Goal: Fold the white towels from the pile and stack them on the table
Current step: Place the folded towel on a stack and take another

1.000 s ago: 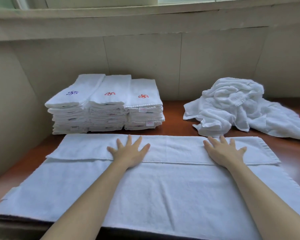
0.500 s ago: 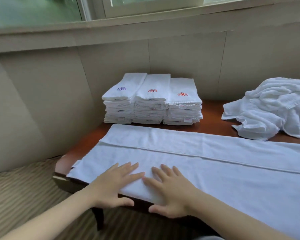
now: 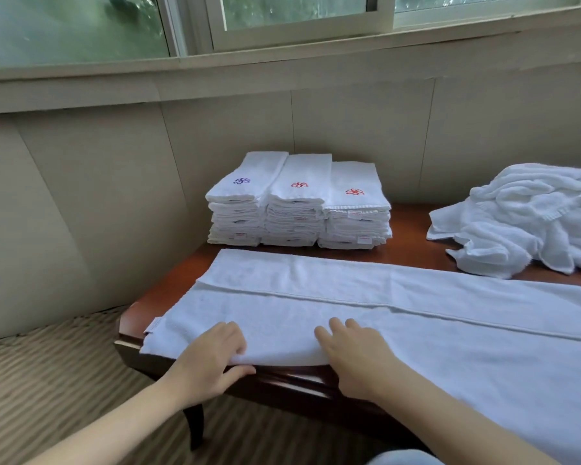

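On my feed I count two hands, both at the near edge of one long white terry towel point(image 3: 416, 333), toward its left end. The towel lies flat along the reddish-brown wooden worktop point(image 3: 168, 297). Its far long side is folded over toward the near side, the hem running left to right across the middle, and its right end runs out of the picture.

The left hand point(image 3: 212, 359) has its grip closed on the towel's near edge: the fingers curl over the top and the thumb lies underneath, against the worktop's rim. The right hand point(image 3: 356, 357) sits to the right of it, not touching it, with three fingertips fairly straight on top of the cloth. Its thumb is hidden, so I cannot tell whether that grip holds the edge or only rests on it. Between the two hands the near edge bulges up a little.

Far left on the worktop stand three stacks of folded white towels point(image 3: 297, 213), touching side by side, by the beige panelled wall point(image 3: 114, 196). The left stack's top towel carries one blue pinwheel mark; the middle and right tops carry one red mark each. Far right lies one crumpled pile of white towels point(image 3: 524, 216), well apart from the stacks, its near fringe just beside the spread towel. Above the wall is a sliding window point(image 3: 282, 15), and at the lower left there is striped carpet point(image 3: 47, 380)
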